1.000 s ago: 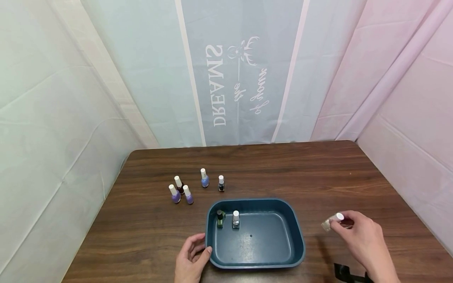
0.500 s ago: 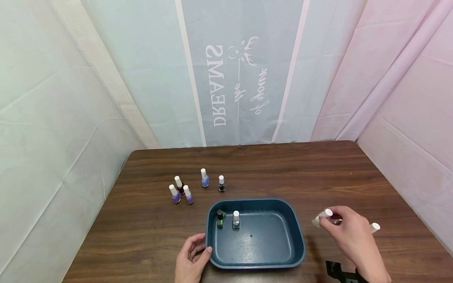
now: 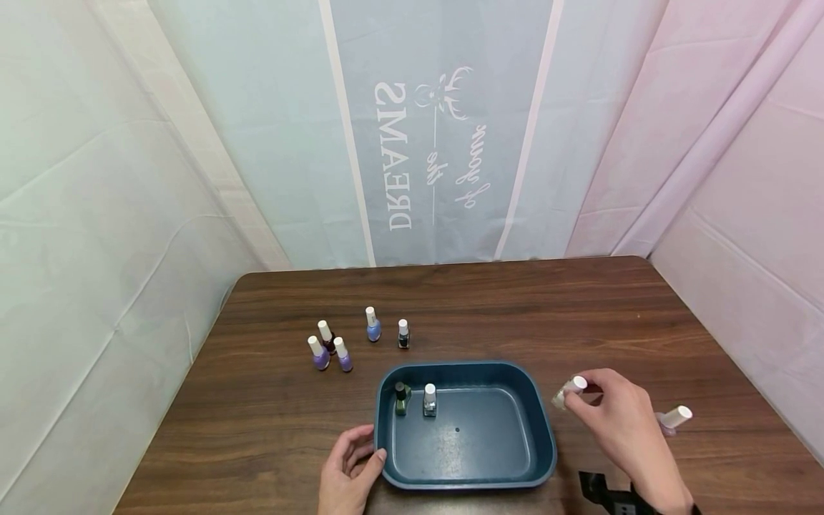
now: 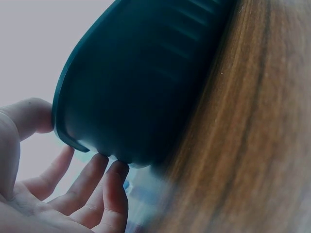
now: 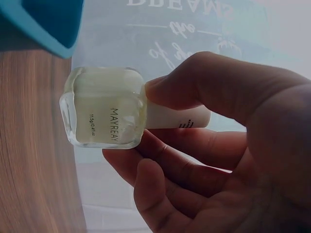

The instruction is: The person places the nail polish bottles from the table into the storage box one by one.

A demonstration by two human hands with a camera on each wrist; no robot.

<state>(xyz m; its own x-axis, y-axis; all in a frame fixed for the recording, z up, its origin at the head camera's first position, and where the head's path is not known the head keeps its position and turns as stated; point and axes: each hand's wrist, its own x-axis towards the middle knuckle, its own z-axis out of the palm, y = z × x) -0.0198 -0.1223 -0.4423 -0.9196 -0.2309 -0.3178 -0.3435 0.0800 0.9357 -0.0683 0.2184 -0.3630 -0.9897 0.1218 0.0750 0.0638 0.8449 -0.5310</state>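
Observation:
My right hand pinches a nail polish bottle by its white cap, thumb on one side and fingers on the other. The bottle is clear glass with pale, yellowish polish, tilted, just right of the blue plastic tray. At the tray's left front corner, my left hand grips the wall, thumb at the rim and fingertips against the outside. Inside the tray stand a green bottle with a black cap and a clear bottle with a white cap at the left back.
Behind my right hand a pale pink polish bottle stands on the wooden table. Left of and beyond the tray are two purple bottles, a dark one, a blue one and a black one. Curtains surround the table.
My right hand has moved left toward the tray with the pale nail polish bottle, uncovering the pale pink bottle behind it. The left hand and the tray have stayed put.

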